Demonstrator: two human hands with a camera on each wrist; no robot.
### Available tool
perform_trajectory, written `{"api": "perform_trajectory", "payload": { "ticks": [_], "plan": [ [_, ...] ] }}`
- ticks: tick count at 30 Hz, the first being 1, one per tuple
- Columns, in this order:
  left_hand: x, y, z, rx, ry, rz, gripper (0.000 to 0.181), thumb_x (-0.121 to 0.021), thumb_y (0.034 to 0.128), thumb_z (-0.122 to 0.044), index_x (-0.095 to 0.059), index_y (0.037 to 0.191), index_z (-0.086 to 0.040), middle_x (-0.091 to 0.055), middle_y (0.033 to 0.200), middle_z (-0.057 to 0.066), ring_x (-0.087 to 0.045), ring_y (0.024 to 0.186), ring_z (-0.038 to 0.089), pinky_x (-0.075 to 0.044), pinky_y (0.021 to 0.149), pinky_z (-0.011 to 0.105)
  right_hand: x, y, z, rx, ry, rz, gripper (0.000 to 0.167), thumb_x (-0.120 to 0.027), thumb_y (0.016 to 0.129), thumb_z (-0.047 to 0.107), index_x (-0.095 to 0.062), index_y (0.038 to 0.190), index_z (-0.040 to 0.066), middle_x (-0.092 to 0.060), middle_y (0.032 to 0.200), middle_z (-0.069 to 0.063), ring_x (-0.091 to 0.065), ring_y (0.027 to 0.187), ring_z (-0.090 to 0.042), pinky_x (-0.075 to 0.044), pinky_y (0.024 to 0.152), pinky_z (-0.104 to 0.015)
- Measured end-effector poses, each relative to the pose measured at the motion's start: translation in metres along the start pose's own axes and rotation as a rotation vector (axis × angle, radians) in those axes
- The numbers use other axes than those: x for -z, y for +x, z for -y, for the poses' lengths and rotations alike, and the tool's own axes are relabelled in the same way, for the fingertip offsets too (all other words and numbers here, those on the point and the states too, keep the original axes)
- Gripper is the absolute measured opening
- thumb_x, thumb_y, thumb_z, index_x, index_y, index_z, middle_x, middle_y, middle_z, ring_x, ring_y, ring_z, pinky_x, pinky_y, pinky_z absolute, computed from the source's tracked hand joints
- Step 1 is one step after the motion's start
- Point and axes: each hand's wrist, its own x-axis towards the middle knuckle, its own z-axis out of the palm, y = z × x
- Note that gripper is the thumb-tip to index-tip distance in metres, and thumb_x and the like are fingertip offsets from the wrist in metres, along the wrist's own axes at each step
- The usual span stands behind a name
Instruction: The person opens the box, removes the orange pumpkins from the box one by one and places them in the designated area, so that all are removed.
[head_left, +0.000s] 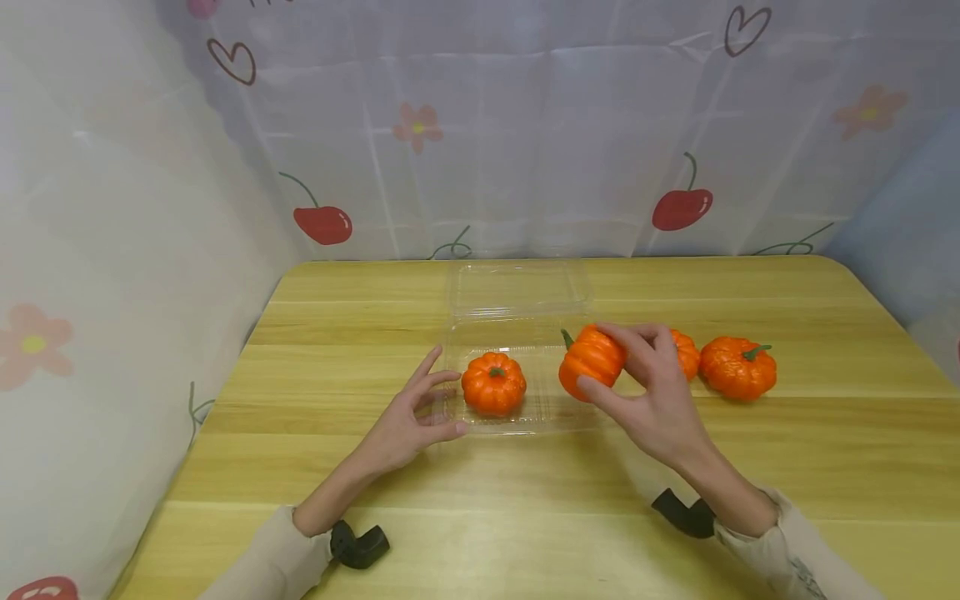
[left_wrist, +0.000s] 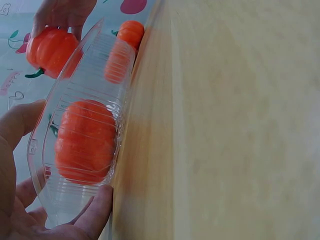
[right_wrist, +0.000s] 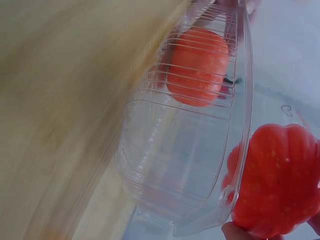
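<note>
A clear plastic container (head_left: 555, 412) with its lid (head_left: 517, 287) laid back stands on the table. One orange pumpkin (head_left: 493, 384) sits in its left part, seen through the clear wall in the left wrist view (left_wrist: 86, 142). My left hand (head_left: 408, 425) touches the container's left end, its thumb and fingers around the wall (left_wrist: 32, 155). My right hand (head_left: 656, 400) grips a second pumpkin (head_left: 591, 363) by its sides, tilted with the stem to the left, above the container's right part. In the right wrist view this pumpkin (right_wrist: 277, 180) is beside the container's rim.
Two more pumpkins are on the table right of the container: one (head_left: 686, 356) partly behind my right hand, the other (head_left: 738, 368) beside it. A curtain (head_left: 525, 150) with cherries and flowers hangs behind the wooden table (head_left: 525, 517).
</note>
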Motion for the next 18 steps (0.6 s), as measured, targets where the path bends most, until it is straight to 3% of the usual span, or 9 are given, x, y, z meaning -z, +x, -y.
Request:
{"api": "perform_trajectory", "payload": {
  "ticks": [5,11,18],
  "plan": [
    [0.0,0.0,0.0,0.001,-0.001,-0.002,0.064,-0.079,0.0843,-0.012,-0.05,0.141,-0.01,-0.003,0.164,-0.012,-0.043,0.135,0.034,-0.047,0.101,0.041,0.004,-0.002,0.0,-0.011,0.02,-0.016,0.053,-0.079,0.081,0.001,-0.058,0.129,0.003,-0.037,0.114,-0.006,-0.049,0.104,-0.019,-0.045,0.095,-0.019],
    [0.001,0.0,0.001,-0.002,0.0,0.001,0.063,-0.079,0.0848,-0.012,-0.05,0.141,-0.01,-0.002,0.164,-0.011,-0.043,0.135,0.035,-0.047,0.101,0.042,0.008,-0.005,0.0,-0.019,0.058,-0.031,0.056,-0.079,0.079,-0.004,-0.044,0.122,-0.005,-0.043,0.125,-0.007,-0.05,0.11,-0.019,-0.047,0.091,-0.016],
    [0.0,0.001,0.001,-0.002,-0.006,0.0,0.063,-0.079,0.0847,-0.012,-0.051,0.141,-0.009,-0.002,0.164,-0.01,-0.043,0.135,0.034,-0.046,0.101,0.042,0.011,-0.01,0.0,-0.054,0.096,-0.02,0.056,-0.076,0.081,-0.005,-0.034,0.118,-0.005,-0.045,0.132,-0.007,-0.05,0.114,-0.018,-0.045,0.093,-0.016]
  ]
}}
